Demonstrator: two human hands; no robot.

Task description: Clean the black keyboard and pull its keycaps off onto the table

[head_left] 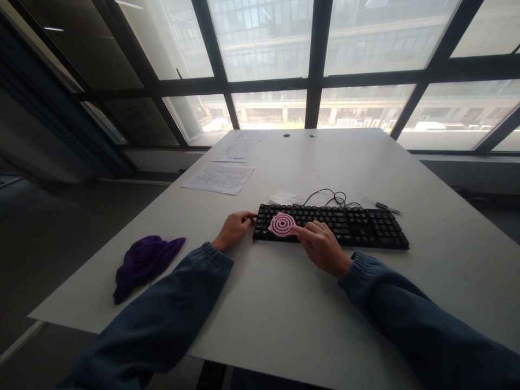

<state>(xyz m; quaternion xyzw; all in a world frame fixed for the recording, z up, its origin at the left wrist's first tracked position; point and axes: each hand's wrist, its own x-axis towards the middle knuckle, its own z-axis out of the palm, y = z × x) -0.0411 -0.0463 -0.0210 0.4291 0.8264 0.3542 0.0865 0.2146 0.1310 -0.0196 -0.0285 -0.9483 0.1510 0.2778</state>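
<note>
Holds a pink pad (pixel 280 224) by its right rim in the right hand (pixel 320 245), pinched close with the index finger stretched along the edge and the thumb mostly out of sight. Over the left part of a black keyboard (pixel 351 225), covering several keys; hard to tell, resting on them or just above. Round in outline and soft pink all over, with evenly spaced concentric rings parted by darker grooves, down to a small disc in the middle. Finely toothed along the near rim, with two small pointed corners like ears, one at the far side and one at the left. Faces upward, ring side in full view.

Touches the left end of the keyboard with the fingertips of the left hand (pixel 236 228), partly curled; impossible to tell, a true grasp or only a steadying touch. Behind the keyboard, a crumpled clear bag (pixel 285 198), a looped black cable (pixel 337 198) and a slim tool (pixel 383 206). Well to the left on the white table (pixel 260 319), a rumpled purple cloth (pixel 145 262).
</note>
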